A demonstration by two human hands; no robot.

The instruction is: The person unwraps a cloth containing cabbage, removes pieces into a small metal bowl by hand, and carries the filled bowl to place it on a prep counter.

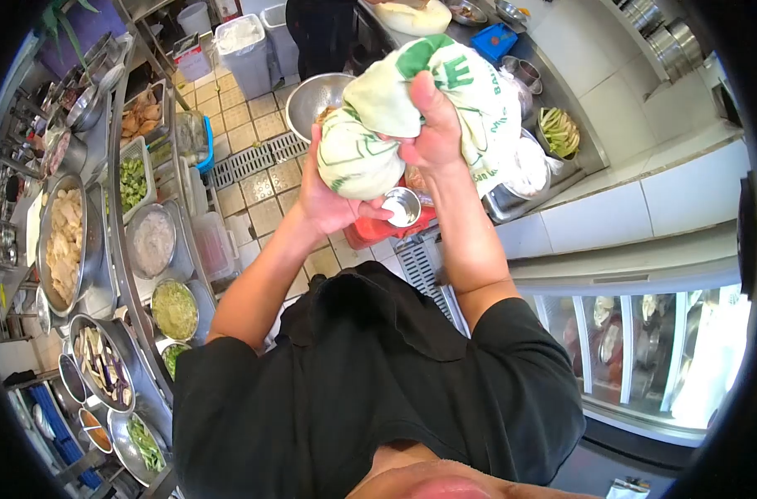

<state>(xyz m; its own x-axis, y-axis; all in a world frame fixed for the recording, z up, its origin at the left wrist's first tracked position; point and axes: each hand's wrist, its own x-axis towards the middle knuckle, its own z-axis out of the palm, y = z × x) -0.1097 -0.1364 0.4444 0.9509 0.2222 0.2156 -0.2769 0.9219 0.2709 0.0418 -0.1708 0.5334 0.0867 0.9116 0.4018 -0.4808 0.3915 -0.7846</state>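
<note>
A white cloth sack with green printing is held up in front of me, its cloth twisted between a round, full lower bulge and a loose upper part. My left hand cups the bulge from the side and below, fingers curved around it. At the twist, my right hand is closed on the cloth with the thumb pointing up. Below the sack is a small metal cup, near a red container mostly hidden by my hands and forearms. Behind the sack, a steel bowl is partly covered.
On the left, steel shelving carries a bowl of pale meat pieces, a bowl of sliced eggplant and several vegetable containers. A steel counter runs along the right, above a glass-fronted fridge. Ahead, a person in dark clothes stands near bins.
</note>
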